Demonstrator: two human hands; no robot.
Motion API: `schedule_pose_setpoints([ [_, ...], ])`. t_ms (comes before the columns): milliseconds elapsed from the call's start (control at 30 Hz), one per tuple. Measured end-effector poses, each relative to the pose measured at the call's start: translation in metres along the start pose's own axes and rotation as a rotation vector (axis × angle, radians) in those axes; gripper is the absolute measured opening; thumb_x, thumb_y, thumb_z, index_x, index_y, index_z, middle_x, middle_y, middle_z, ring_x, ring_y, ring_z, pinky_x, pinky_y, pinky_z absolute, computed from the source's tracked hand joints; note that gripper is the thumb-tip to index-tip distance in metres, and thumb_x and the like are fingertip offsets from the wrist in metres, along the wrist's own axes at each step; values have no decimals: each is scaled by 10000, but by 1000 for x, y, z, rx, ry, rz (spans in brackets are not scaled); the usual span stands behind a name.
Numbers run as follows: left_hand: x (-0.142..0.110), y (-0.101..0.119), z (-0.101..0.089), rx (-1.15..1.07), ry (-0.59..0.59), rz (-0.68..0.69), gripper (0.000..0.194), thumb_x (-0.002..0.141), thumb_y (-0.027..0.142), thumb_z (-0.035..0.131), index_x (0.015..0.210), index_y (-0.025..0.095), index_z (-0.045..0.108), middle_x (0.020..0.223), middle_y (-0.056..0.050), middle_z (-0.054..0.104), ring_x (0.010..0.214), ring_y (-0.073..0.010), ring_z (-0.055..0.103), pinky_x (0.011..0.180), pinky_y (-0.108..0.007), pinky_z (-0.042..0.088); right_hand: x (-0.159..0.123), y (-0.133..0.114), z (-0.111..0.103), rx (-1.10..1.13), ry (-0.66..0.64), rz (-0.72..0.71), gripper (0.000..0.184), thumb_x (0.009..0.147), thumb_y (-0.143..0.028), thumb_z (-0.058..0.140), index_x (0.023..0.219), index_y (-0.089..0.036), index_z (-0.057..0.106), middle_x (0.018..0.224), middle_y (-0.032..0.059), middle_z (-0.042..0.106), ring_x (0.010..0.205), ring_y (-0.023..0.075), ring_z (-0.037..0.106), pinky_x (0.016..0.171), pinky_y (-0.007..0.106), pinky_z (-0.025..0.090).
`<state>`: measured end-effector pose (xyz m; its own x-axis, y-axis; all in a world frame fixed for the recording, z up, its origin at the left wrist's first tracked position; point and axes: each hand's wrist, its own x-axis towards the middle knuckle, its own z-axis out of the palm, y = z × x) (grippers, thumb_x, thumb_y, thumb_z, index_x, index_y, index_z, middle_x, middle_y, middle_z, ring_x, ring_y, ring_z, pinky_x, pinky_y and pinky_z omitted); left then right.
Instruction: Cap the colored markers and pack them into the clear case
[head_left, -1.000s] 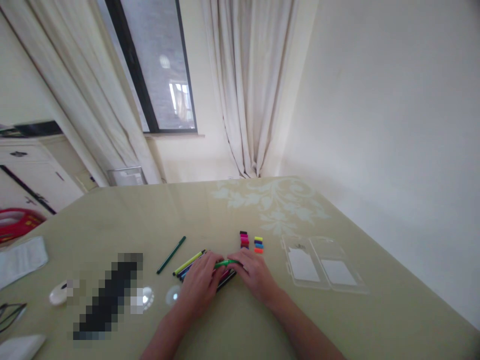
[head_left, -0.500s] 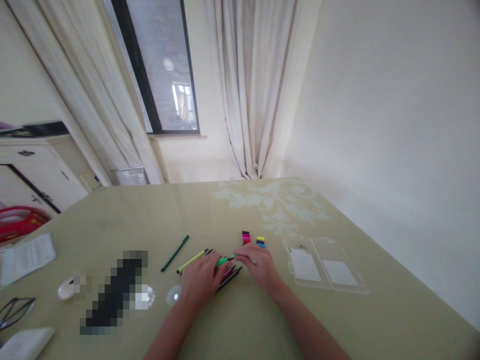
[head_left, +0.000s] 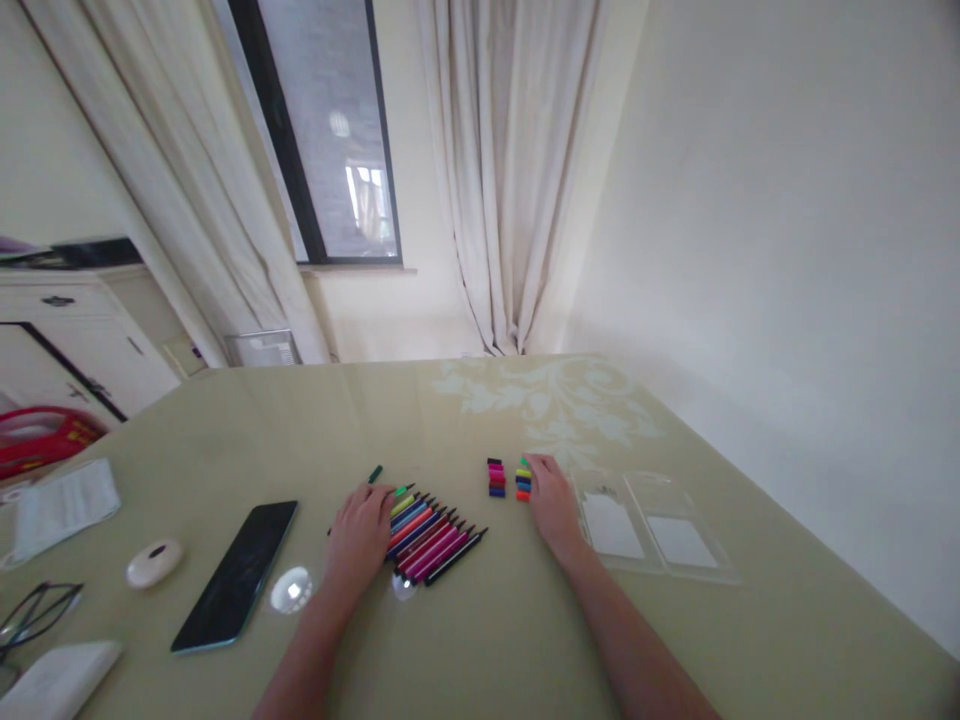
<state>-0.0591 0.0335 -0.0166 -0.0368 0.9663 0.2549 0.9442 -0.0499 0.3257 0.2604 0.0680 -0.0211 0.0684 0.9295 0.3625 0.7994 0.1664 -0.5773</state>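
Uncapped felt-tip pens (head_left: pixel 431 545) lie side by side in a slanted row, dark tips toward the upper right. At the row's far end my left hand (head_left: pixel 358 535) is closed on a bright green felt-tip pen (head_left: pixel 401 491), most of it hidden under the hand. A dark green pen (head_left: pixel 375 474) shows just beyond that hand's fingers. My right hand (head_left: pixel 556 505) pinches a small green pen cap (head_left: pixel 524 461) at the top of a column of coloured caps (head_left: pixel 523 484). Left of it stands a second column of caps (head_left: pixel 496 478).
An open clear plastic case (head_left: pixel 645 570) with white cards lies to the right. On the left are a black phone (head_left: pixel 236 575), a white oval case (head_left: pixel 154 563), glasses (head_left: pixel 45 610), a white object (head_left: pixel 64 680) and a folded packet (head_left: pixel 64 510).
My hands have moved apart. The green pen has gone left to the row with my left hand; my right hand has carried the green cap to the right-hand cap column.
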Motion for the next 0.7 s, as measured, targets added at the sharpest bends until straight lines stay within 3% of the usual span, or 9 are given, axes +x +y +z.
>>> schedule_pose_setpoints([
  [100, 3, -4, -1, -96, -24, 27, 390, 1029, 356, 375, 1049, 209, 736, 1078, -85, 706, 1058, -254, 646, 999, -384, 489, 1, -1, -1, -30, -47, 7, 488, 893, -24, 414, 1217, -189, 741, 1215, 130, 690, 1089, 223, 670, 985, 302, 501],
  [167, 4, -7, -5, -101, 22, 3, 406, 1028, 366, 374, 1048, 193, 740, 1093, -94, 703, 1066, -257, 635, 1009, -386, 481, 2, -1, -2, -47, -62, -5, 491, 882, -13, 420, 1200, -193, 749, 1193, 125, 703, 1103, 232, 659, 996, 311, 491],
  [300, 2, -15, -16, 92, 168, -204, 420, 1013, 337, 386, 1254, 158, 680, 1237, -150, 658, 1128, -324, 590, 954, -466, 487, 1, 1, -1, -88, -65, -27, 495, 850, 5, 442, 1184, -181, 756, 1190, 127, 725, 1133, 259, 637, 1035, 352, 466],
  [433, -2, -22, -23, 195, 110, -368, 424, 1026, 399, 385, 1239, 173, 673, 1259, -172, 638, 1144, -374, 568, 862, -499, 497, 1, 0, -2, -84, -66, -55, 547, 798, 39, 441, 1196, -174, 750, 1214, 114, 733, 1157, 262, 630, 1067, 368, 451],
  [600, 3, -22, -23, 187, 92, -303, 379, 1038, 340, 352, 1070, 169, 688, 1134, -159, 684, 1077, -350, 607, 853, -479, 493, -3, -17, -8, -40, 12, -134, 460, 927, -52, 439, 1277, -199, 700, 1237, 119, 710, 1166, 265, 616, 1063, 415, 467],
  [700, 5, -9, -19, 44, 162, -139, 348, 1046, 324, 351, 1062, 171, 663, 1078, -136, 713, 1012, -298, 649, 869, -437, 503, -14, -37, -9, 72, 11, -252, 372, 1027, -215, 471, 1362, -236, 632, 1257, 103, 690, 1183, 253, 605, 1076, 425, 468],
])
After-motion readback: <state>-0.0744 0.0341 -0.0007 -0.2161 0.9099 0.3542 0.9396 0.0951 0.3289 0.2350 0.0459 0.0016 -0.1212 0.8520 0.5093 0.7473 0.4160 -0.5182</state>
